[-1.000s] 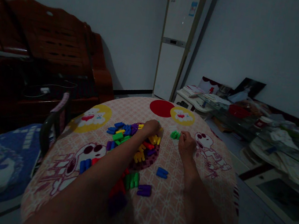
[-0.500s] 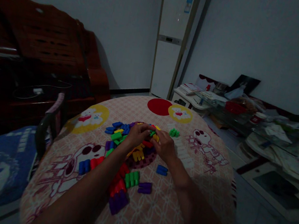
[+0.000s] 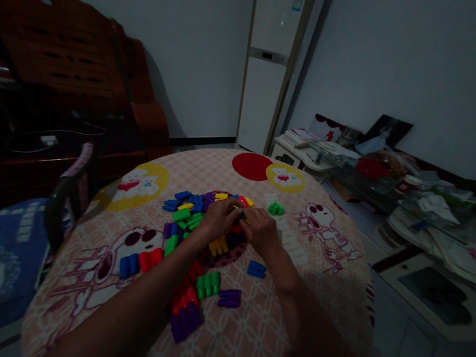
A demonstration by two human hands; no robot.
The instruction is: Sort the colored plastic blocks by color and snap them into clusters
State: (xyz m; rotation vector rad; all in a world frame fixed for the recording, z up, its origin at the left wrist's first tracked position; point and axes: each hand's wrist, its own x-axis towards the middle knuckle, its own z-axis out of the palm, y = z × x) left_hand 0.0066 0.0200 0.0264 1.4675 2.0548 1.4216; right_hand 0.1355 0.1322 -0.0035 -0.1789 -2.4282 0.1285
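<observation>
Above a pile of coloured plastic building blocks, my left hand (image 3: 220, 218) and my right hand (image 3: 261, 229) meet with their fingertips close together. Both hands are closed on small building blocks (image 3: 244, 216), green and yellowish, mostly hidden by the fingers. Below the hands lies a yellow block (image 3: 218, 245). Left of my left hand are green blocks (image 3: 182, 215) and blue blocks (image 3: 171, 205). A single blue block (image 3: 256, 269) lies under my right wrist, and a green block cluster (image 3: 276, 208) sits beyond my right hand.
A patterned cloth covers the round table (image 3: 269, 336). Nearer me lie a green block (image 3: 207, 285), a purple block (image 3: 229, 298) and a joined red-and-purple row (image 3: 185, 323). A chair (image 3: 64, 201) stands at the left, a cluttered glass-topped cabinet (image 3: 354, 171) at the right.
The view has shifted slightly. My hands stay together over the pile; the yellow and green blocks seen between the fingers before are now more hidden.
</observation>
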